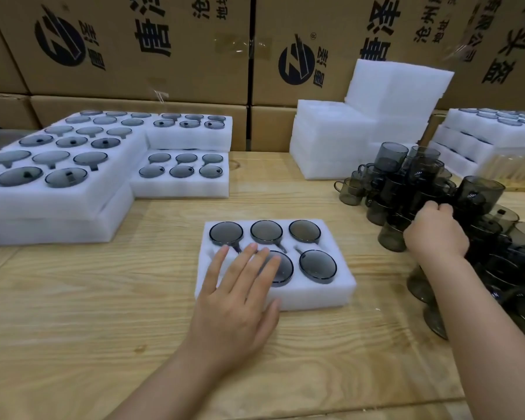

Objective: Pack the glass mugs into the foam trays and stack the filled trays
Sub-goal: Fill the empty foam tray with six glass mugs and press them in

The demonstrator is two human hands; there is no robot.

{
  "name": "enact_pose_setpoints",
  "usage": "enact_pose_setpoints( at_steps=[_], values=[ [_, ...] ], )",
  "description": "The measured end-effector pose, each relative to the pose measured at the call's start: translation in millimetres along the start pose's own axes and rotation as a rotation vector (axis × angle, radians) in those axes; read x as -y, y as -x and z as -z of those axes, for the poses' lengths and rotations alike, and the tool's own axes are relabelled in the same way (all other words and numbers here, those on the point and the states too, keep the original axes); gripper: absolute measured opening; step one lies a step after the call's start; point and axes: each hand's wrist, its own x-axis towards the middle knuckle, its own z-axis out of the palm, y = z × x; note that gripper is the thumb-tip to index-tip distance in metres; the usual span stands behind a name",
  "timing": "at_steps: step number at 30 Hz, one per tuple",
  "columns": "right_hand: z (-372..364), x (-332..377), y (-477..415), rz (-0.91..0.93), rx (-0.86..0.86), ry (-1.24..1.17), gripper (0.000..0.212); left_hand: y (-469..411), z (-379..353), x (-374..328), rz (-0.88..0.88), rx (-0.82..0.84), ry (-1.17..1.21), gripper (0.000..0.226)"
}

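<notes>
A free path over the table [103, 313] is left beside the foam tray [315, 295]; the right is blocked by piled mugs [391, 159], the rear by filled trays [179, 189]

left hand [235, 301] on tray [315, 294] (five filled), right hand [437, 234] — gripping mug [419, 198]

Foam tray [285, 295] sits center on the table [103, 328], 3 mugs in its back row, 2 in front. My left hand [234, 298] lies flat on its front-left corner. Mug pile [388, 189] right of it, my right hand [437, 234] in it. Filled trays [58, 207] stacked left. Empty trays [331, 140] behind the pile. Boxes [164, 56] at back.
</notes>
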Motion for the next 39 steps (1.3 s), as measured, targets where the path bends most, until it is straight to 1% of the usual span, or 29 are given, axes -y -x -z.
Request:
enact_pose_setpoints(
  at_steps=[3,6,8,10,12,14,16,18,20,22,25,28,30,32,33,35,37,39],
  values=[
    [-1,-1,-6,-0.028,0.011,-0.020,0.035,-2,7,14,0.099,-0.104,0.060,0.040],
    [3,-1,-6,-0.022,-0.042,-0.023,0.023,-3,13,30,0.226,-0.195,0.146,0.035],
    [7,0,1,0.007,-0.090,-0.074,0.024,-3,15,37,0.285,-0.232,0.180,0.034],
    [11,5,14,0.062,-0.153,-0.198,0.026,-3,15,40,0.330,-0.242,0.220,0.033],
    [13,15,33,0.171,-0.204,-0.373,0.022,-3,14,40,0.368,-0.219,0.282,0.033],
    [13,31,58,0.334,-0.228,-0.515,0.017,-2,13,39,0.402,-0.183,0.346,0.033],
    [12,51,86,0.484,-0.232,-0.628,0.014,-1,12,39,0.442,-0.146,0.402,0.033],
    [11,71,112,0.576,-0.196,-0.753,0.012,0,12,39,0.481,-0.108,0.447,0.034],
    [8,91,132,0.623,-0.113,-0.865,0.011,0,11,41,0.510,-0.068,0.493,0.036],
    [1,107,147,0.668,-0.072,-0.901,0.008,0,10,43,0.512,-0.025,0.550,0.039],
    [-11,122,166,0.729,-0.103,-0.914,0.007,1,6,43,0.485,0.030,0.608,0.051],
    [-23,127,179,0.763,-0.164,-0.942,0.008,1,2,42,0.511,0.023,0.607,0.066],
    [-28,129,182,0.777,-0.159,-0.982,0.009,0,-1,40,0.549,0.010,0.579,0.070],
    [-29,129,183,0.824,-0.129,-0.995,0.011,-2,0,38,0.625,-0.013,0.602,0.066],
    [-30,128,183,0.851,-0.087,-1.005,0.011,-3,2,37,0.676,-0.024,0.636,0.063],
    [-28,125,183,0.872,0.068,-1.043,0.020,-4,5,39,0.762,-0.010,0.771,0.058],
    [-27,121,181,0.844,0.205,-1.075,0.036,-4,7,42,0.756,0.023,0.878,0.053],
    [-27,119,178,0.754,0.306,-1.099,0.052,-5,8,45,0.714,0.065,0.872,0.051]
  ],
)
